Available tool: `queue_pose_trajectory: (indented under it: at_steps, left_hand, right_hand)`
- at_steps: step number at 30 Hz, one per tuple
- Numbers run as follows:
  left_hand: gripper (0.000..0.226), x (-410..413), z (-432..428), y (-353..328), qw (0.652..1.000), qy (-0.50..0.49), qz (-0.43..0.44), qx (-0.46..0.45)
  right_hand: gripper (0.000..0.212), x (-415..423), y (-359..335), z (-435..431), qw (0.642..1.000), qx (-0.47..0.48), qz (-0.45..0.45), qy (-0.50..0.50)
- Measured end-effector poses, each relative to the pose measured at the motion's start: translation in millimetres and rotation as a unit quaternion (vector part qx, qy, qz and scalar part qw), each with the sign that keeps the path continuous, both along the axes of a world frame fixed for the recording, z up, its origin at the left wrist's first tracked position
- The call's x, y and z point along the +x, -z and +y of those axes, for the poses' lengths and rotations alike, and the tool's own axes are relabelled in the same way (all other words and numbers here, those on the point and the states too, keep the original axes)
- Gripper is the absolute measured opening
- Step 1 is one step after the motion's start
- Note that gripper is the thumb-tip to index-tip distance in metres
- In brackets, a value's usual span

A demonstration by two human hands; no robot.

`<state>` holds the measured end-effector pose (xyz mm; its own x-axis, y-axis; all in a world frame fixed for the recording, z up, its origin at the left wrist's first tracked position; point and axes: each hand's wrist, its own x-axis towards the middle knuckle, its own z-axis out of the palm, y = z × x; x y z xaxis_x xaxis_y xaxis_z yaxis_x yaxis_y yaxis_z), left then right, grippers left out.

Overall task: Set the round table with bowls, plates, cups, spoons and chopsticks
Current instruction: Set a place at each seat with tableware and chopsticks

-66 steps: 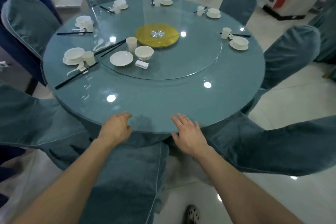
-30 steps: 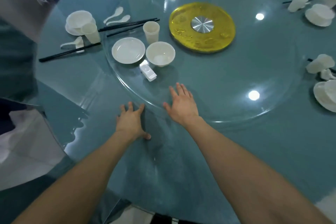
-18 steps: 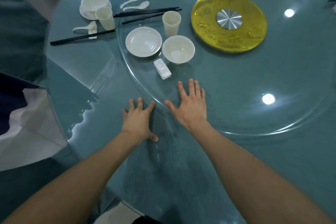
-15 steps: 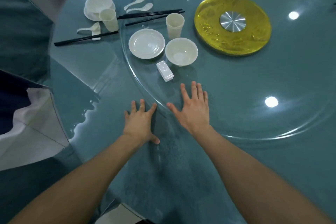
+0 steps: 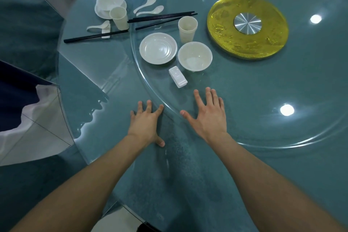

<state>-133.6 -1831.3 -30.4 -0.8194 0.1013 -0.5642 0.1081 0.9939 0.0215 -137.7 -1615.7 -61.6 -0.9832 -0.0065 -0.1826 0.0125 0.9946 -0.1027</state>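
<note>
The loose set waiting to be laid out sits on the glass turntable (image 5: 244, 88) just ahead of the hands: a shallow white plate (image 5: 158, 48), a white bowl (image 5: 194, 58) just beside it on the right, a tall cup (image 5: 187, 29) behind the bowl, and a small white chopstick rest (image 5: 178, 76) in front, nearest the fingers. Black chopsticks (image 5: 163, 18) lie across the turntable's rim behind the plate, with two white spoons (image 5: 148, 6) beyond them. All of it looks like glazed ware or hard plastic: stiff, light, smooth-sided, likely to skate on glass and to chip if knocked together. The plate is best pinched at its raised rim, thumb on top; the bowl cupped under its wall or by the lip; the cup taken round its middle; the chopsticks gathered as a pair near their centre so they do not roll apart.

The left hand (image 5: 146, 126) lies flat on the bench (image 5: 178, 184), fingers spread, its grip wide and empty, just outside the turntable's edge. The right hand (image 5: 209, 117) rests palm down on the turntable, equally spread and holding nothing; from there it could probably turn the glass or reach forward.

To the left a finished place (image 5: 111, 8) has bowl on plate, cup, spoon and chopsticks. A yellow disc (image 5: 247, 26) marks the centre
</note>
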Motion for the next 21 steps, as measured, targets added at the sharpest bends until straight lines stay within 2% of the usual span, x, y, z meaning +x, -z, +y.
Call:
queue_pose_trajectory:
  at_steps: [21]
  left_hand:
    - [0.161,2,4,7,0.999,-0.031,0.017,-0.016]
  right_hand:
    - [0.094,25,-14,87,0.997,-0.019,-0.039,-0.062]
